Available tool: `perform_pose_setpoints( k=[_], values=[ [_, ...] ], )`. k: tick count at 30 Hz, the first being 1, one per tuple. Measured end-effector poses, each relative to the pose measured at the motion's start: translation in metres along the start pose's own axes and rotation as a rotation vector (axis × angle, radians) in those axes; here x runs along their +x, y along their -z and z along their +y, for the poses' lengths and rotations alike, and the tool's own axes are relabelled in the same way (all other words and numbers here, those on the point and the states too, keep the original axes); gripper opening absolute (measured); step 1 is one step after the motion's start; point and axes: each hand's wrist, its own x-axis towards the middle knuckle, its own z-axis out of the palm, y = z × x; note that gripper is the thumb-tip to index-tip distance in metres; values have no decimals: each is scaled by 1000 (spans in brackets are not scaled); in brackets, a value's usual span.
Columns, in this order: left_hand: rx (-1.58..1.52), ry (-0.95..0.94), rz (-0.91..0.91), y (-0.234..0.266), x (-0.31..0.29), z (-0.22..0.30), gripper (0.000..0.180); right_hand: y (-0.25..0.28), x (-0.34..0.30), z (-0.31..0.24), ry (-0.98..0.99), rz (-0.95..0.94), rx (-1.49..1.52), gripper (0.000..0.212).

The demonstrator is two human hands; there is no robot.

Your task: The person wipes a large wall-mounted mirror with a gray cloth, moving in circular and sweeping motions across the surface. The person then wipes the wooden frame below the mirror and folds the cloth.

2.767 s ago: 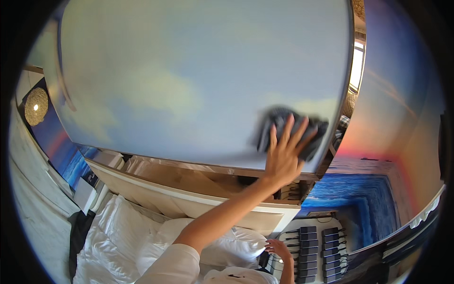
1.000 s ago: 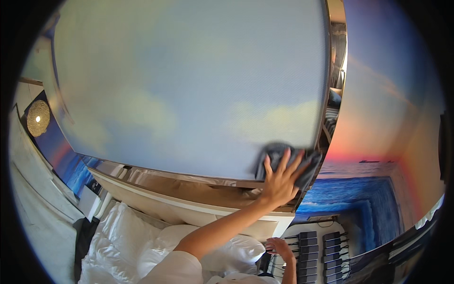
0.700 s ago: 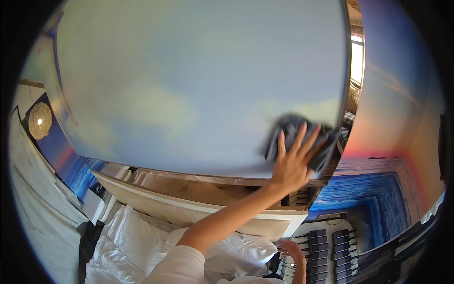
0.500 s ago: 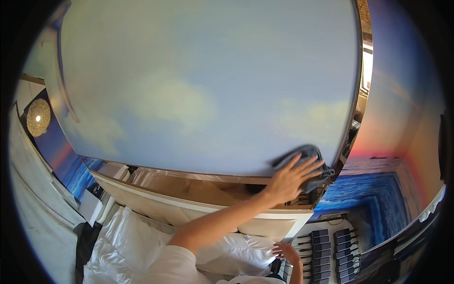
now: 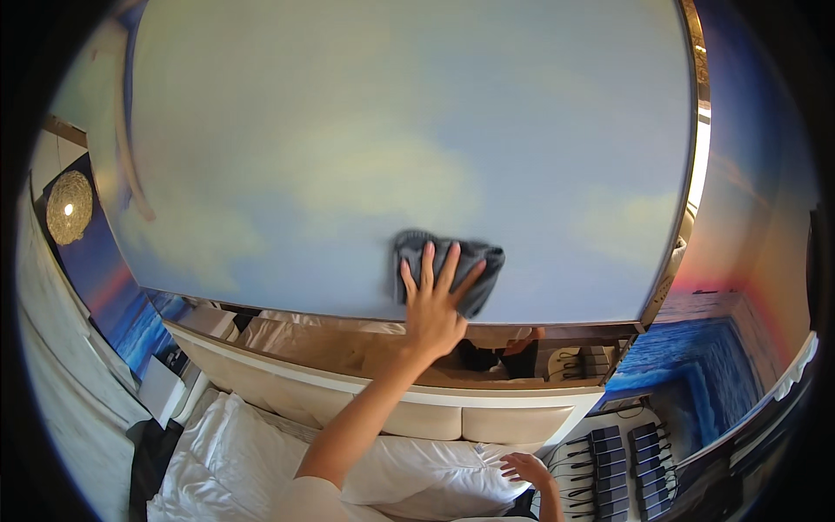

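With its fingers spread, my left hand point(image 5: 435, 300) presses a dark grey cloth point(image 5: 484, 277) flat against a large panel point(image 5: 304, 104) painted as pale blue sky with yellowish clouds. The cloth lies near the panel's lower edge, around the middle. Part of it is hidden under the palm and fingers. Low on the right, my right hand point(image 5: 525, 468) hangs over the white pillows point(image 5: 435, 474). Its fingers are apart and hold nothing.
Below the panel runs a mirrored strip point(image 5: 348, 348) above a beige padded headboard point(image 5: 421, 421). Rows of black devices with cables point(image 5: 611, 474) stand at lower right. A round woven lamp point(image 5: 70, 207) and a pale curtain point(image 5: 65, 348) are at left. Sea-and-sunset walls point(image 5: 696, 348) flank the panel.
My left hand has swept the cloth leftward along the panel's lower part, from near its right corner to around the middle. My right hand stays low over the pillows. The view has shifted slightly.
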Motion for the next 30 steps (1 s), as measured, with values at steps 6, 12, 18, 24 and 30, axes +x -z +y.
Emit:
perform_pose_setpoints(
  k=[6,12,18,24,30],
  values=[
    [-2,42,79,19,34,9,51,7,13,-16,291,-79,93,34],
    [47,143,183,-10,37,40,54,26,-33,-85,478,65,26,31],
    [133,97,246,46,119,55,53,73,-59,-95,522,131,87,32],
    [177,126,121,-6,109,138,67,122,-72,-101,586,161,87,40],
    [-30,59,225,22,167,175,70,143,-95,-83,499,116,78,39]
  ],
)
